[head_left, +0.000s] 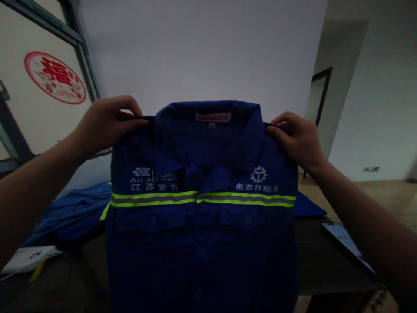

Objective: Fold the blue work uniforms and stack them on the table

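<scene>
A dark blue work jacket hangs upright in front of me, its front facing my view. It has a folded collar, two flap pockets, white printed lettering and a yellow-green and grey reflective stripe across the chest. My left hand pinches the shoulder at the left of the collar. At the opposite shoulder, my right hand pinches the cloth between thumb and fingers. The sleeves are not visible, and the jacket's lower end runs out of the picture.
Behind the jacket stands a dark table. Blue clothing with reflective strips lies at the left, near a white object with a cable. A phone lies at the right. A white wall and a window rise beyond.
</scene>
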The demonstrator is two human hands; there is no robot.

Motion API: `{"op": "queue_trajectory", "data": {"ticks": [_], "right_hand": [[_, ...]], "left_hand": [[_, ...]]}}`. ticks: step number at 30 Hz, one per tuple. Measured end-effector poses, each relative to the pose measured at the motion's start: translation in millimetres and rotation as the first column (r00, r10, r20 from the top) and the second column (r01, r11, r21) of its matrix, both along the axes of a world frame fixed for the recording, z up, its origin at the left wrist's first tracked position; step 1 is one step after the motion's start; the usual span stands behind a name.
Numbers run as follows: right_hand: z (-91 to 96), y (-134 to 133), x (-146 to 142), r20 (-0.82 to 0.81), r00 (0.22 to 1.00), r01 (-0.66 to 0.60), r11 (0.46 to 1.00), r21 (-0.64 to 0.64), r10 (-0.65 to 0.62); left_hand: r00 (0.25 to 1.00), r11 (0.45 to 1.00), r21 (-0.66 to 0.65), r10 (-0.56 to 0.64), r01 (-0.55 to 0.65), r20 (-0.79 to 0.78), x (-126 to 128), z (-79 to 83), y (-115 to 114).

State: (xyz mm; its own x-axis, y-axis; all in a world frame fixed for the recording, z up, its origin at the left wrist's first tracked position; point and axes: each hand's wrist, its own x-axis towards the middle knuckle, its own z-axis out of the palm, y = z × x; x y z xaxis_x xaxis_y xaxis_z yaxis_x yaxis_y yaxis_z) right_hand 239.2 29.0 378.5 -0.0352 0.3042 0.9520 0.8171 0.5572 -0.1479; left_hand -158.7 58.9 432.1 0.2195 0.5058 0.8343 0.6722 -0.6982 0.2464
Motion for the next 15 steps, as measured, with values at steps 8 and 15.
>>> {"op": "queue_trajectory", "data": {"ticks": [8,15], "right_hand": [[-6.6,-20.8,-0.9,0.036,0.999,-0.008,0.999,-0.032,0.009],[-44.7,-47.5,2.2,-0.015,1.0,0.016,0.995,-0.103,-0.017]], "left_hand": [[0.972,0.908,0.347,0.23,-0.233,0.051,-1.4,-0.5,-32.4],[0.953,0.947,0.107,0.303,-0.303,0.018,-38.7,-12.7,-45.9]]}}
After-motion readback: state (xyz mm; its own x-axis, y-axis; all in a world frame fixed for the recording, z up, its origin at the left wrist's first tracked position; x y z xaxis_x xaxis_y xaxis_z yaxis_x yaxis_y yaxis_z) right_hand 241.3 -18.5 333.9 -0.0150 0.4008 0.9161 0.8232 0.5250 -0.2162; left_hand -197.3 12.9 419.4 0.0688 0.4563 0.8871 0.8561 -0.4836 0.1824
